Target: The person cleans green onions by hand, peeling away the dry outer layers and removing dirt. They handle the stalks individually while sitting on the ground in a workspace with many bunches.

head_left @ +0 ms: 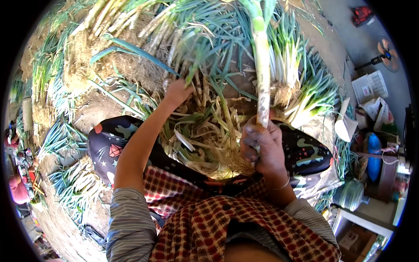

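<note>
My right hand [264,142] is closed around the lower end of a thick leek [262,65], whose pale stalk stands up from the fist and whose green leaves run off the top edge. My left hand [178,94] is closed, reaching forward over a heap of leeks [170,48]; a green leek leaf [189,75], partly blurred, shows at its fingers. Between my knees lies a pile of yellowish peeled leaves [205,131], with a thin white strip [184,140] on it.
Leek bundles lie to the left [48,83] and right, one with roots [286,65]. At the right are a fan [386,54], a white crate [370,87], a blue rounded container [373,157] and a large clear water bottle [349,194]. Another person [19,190] is at the far left.
</note>
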A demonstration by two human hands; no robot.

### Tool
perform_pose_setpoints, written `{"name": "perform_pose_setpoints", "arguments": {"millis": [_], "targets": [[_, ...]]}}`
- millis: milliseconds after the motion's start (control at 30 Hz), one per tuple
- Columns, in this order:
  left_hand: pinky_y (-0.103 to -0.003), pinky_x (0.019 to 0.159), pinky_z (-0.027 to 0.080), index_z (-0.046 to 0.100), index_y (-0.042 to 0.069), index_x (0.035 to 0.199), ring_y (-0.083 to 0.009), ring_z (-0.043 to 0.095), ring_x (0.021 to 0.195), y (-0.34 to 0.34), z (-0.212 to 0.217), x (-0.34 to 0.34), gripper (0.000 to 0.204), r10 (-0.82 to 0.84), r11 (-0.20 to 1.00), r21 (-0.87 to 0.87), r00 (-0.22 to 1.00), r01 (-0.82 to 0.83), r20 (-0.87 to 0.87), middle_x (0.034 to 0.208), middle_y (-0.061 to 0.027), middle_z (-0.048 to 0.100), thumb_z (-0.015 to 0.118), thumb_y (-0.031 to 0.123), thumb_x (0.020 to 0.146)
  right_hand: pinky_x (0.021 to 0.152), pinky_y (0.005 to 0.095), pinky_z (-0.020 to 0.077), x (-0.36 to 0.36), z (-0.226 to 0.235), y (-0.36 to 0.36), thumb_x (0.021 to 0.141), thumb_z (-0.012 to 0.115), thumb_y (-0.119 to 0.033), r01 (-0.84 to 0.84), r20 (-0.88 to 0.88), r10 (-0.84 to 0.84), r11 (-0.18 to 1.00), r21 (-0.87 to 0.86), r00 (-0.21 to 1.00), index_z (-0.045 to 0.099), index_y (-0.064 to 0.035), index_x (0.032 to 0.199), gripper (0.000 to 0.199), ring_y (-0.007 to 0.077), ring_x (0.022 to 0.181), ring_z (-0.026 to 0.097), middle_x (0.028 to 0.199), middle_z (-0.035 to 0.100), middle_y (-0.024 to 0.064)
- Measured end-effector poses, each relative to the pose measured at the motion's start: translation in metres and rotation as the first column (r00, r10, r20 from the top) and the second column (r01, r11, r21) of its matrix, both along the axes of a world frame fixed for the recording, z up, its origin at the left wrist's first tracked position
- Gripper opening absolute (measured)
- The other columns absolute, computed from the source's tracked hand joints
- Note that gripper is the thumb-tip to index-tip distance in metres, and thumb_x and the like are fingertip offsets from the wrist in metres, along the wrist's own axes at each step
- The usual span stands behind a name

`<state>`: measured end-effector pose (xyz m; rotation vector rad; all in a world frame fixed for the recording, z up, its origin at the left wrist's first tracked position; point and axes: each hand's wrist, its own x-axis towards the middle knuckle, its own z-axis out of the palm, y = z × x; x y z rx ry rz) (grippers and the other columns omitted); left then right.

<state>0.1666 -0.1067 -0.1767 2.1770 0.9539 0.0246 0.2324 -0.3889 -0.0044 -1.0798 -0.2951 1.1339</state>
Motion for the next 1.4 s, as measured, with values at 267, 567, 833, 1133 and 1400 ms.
{"name": "perform_pose_setpoints", "arguments": {"millis": [267,567,833,1133,1400], "targets": [[-0.042,0.093,0.046,0.049,-0.005,0.117,-0.0265,0.059,0.101,0.018,0.183,-0.013,0.062,0.450,0.822,-0.535,0.354,0.193,0.820,0.108,-0.0199,0.059,0.057,0.049,0.086,0.034,0.0245,0.0302,-0.029,-0.065,0.020,0.087,0.051,-0.010,-0.334,0.086,0.337,0.942,-0.044,0.938,0.047,-0.0042,0.076,0.012,0.0089,0.037,0.037,0.054,0.040,0.0006],[-0.025,0.054,0.050,0.064,0.005,0.100,-0.0101,0.057,0.054,-0.009,0.163,-0.044,0.042,-0.026,0.998,-0.039,0.865,0.053,0.500,0.066,-0.0051,0.061,0.058,0.045,0.086,0.032,0.0248,0.0261,-0.032,-0.082,0.046,0.092,0.043,-0.047,-0.362,-0.284,0.355,0.932,0.030,0.891,0.046,-0.0087,0.073,0.042,0.0120,0.034,0.032,0.052,0.038,0.0009],[-0.034,0.055,0.049,0.058,0.003,0.079,-0.0209,0.057,0.053,-0.151,0.132,-0.053,0.029,-0.827,0.516,0.155,0.444,0.842,0.345,0.063,-0.0142,0.057,0.055,0.030,0.088,0.037,0.0251,0.0331,0.006,-0.094,0.057,0.090,0.038,-0.059,-0.201,-0.482,0.177,0.980,0.002,0.858,0.049,-0.0095,0.073,0.053,0.0126,0.039,0.039,0.051,0.042,0.0009],[-0.041,0.094,0.046,0.053,-0.006,0.110,-0.0247,0.060,0.096,-0.006,0.167,-0.042,0.062,0.426,0.798,-0.603,0.727,-0.021,0.538,0.099,-0.0198,0.059,0.061,0.048,0.081,0.036,0.0246,0.0346,-0.007,-0.102,0.043,0.092,0.046,-0.041,-0.336,0.064,0.341,0.939,-0.074,0.938,0.054,-0.0031,0.080,0.040,0.0129,0.038,0.045,0.053,0.051,0.0046],[-0.034,0.057,0.050,0.058,0.004,0.090,-0.0197,0.057,0.061,0.007,0.193,-0.041,0.008,0.842,0.479,-0.868,0.211,0.135,0.497,0.070,-0.0074,0.058,0.060,0.007,0.083,0.066,0.0242,0.0471,-0.019,-0.119,0.093,0.086,0.059,-0.017,-0.286,0.387,0.215,0.948,0.135,0.897,0.055,-0.0007,0.102,0.023,0.0121,0.076,0.057,0.089,0.059,0.0075]]}}
